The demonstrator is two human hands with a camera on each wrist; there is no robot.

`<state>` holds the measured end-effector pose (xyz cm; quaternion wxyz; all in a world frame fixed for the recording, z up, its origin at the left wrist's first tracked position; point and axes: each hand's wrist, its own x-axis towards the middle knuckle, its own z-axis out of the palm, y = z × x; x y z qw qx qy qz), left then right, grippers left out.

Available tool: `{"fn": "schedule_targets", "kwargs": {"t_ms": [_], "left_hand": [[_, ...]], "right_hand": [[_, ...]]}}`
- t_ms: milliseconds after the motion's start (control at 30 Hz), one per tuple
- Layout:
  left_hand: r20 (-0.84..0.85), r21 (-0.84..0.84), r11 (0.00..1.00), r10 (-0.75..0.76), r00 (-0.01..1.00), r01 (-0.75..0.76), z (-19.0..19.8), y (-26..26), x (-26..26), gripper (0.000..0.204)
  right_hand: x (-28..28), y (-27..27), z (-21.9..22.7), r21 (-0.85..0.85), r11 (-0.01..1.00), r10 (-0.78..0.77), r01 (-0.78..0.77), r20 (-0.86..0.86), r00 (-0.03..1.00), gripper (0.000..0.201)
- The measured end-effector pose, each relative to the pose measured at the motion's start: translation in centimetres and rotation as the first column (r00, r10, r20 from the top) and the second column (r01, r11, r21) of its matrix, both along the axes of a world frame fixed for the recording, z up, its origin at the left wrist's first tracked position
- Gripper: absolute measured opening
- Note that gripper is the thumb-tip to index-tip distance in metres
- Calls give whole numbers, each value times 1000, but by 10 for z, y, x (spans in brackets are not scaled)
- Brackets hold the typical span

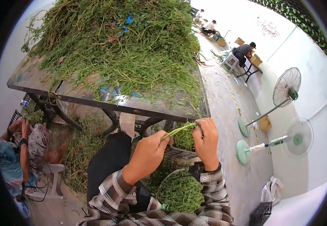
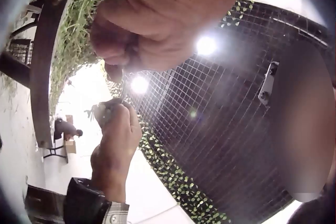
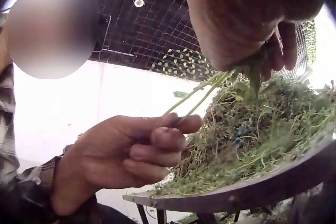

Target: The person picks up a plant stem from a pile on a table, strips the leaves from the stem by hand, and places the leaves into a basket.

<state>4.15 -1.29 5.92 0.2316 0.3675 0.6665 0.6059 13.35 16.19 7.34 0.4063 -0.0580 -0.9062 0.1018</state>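
Note:
Between my two hands stretches a small bunch of green leafy stems (image 1: 179,130). My left hand (image 1: 147,151) pinches the bare stem ends between thumb and forefinger, its other fingers curled. At the leafy end, my right hand (image 1: 207,140) grips the bunch with bent fingers. In the right wrist view, a couple of thin stems (image 3: 203,96) run from the left fingertips up into the right hand, where leaves hang below the palm. Both hands are held just in front of the table's near edge, above a basket of greens (image 1: 182,192).
A big heap of greens (image 1: 133,49) covers the dark table (image 1: 133,107). At left sits a person (image 1: 18,154) on a plastic chair, greens in hand. More cut greens (image 1: 80,158) lie under the table. Two standing fans (image 1: 242,150) and a black crate (image 1: 260,214) are at right.

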Motion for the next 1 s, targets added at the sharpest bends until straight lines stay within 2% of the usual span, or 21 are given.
{"fn": "schedule_targets", "kwargs": {"t_ms": [33,67,100,133,167,300,333,367,400,433,467,500,567,600,667,733,767,833,867,933,1000], "left_hand": [[-51,-6,1000,-9,999,9,-1,1,1,20],[-101,-13,1000,-18,995,17,-2,3,2,21],[-100,-13,1000,-23,995,22,-3,4,3,21],[-103,-21,999,-37,994,35,-4,6,4,22],[-106,-29,998,-49,993,46,-5,7,4,23],[-133,-43,998,-53,990,47,-7,6,3,21],[-93,-39,999,-39,995,35,-6,4,3,23],[-53,-35,999,-25,998,24,-5,3,3,26],[-50,-36,999,-26,998,24,-5,0,2,26],[-11,39,999,17,1000,-17,-6,-3,-2,28],[30,114,991,62,998,-65,-5,-7,-7,30],[136,127,990,39,990,-56,-3,-10,-11,31],[241,128,991,7,971,-38,1,-10,-10,31],[335,132,991,-42,941,-3,2,-8,-9,30],[364,147,988,-100,926,49,-2,-1,-5,31],[393,157,983,-149,907,94,-5,2,-1,32],[396,156,983,-149,906,93,-5,2,0,32],[388,154,984,-146,910,92,-3,1,0,32],[337,108,988,-144,930,113,-3,1,1,32],[282,58,989,-146,948,135,-3,1,1,32],[257,92,977,-211,943,194,-2,1,3,33]], "right_hand": [[4,1,-3,-271,962,-10,22,44,999,12],[6,2,-5,-521,852,-7,53,89,996,13],[7,4,-6,-521,852,-12,57,90,996,13],[6,6,-6,-812,581,89,-61,-11,996,14],[6,7,-6,-962,210,142,-173,-145,979,16],[6,16,-8,-968,134,188,-212,-185,965,16],[6,25,-15,-751,659,60,-46,-8,998,16],[8,35,-21,-277,948,-145,159,72,987,16],[14,49,-23,-278,947,-145,160,75,987,16],[20,64,-22,-606,791,-124,83,-26,992,16],[22,74,-21,-844,536,-134,-38,-129,983,16],[20,71,-19,-841,539,-123,-42,-128,984,16],[25,56,-16,-953,274,-95,-128,-159,983,19],[23,41,-12,-974,191,0,-122,-124,992,24],[19,9,-9,-994,71,172,-78,-65,983,25],[12,-13,-14,-995,16,341,-101,-89,936,26],[7,-23,-12,-995,12,338,-104,-94,936,26],[-3,-38,-3,-965,156,485,-211,-111,867,24],[-4,-39,0,-964,154,484,-218,-119,867,24],[-4,-39,4,-971,1,250,-238,-230,941,20],[5,-18,18,-942,-114,231,-316,-335,914,17]]}}
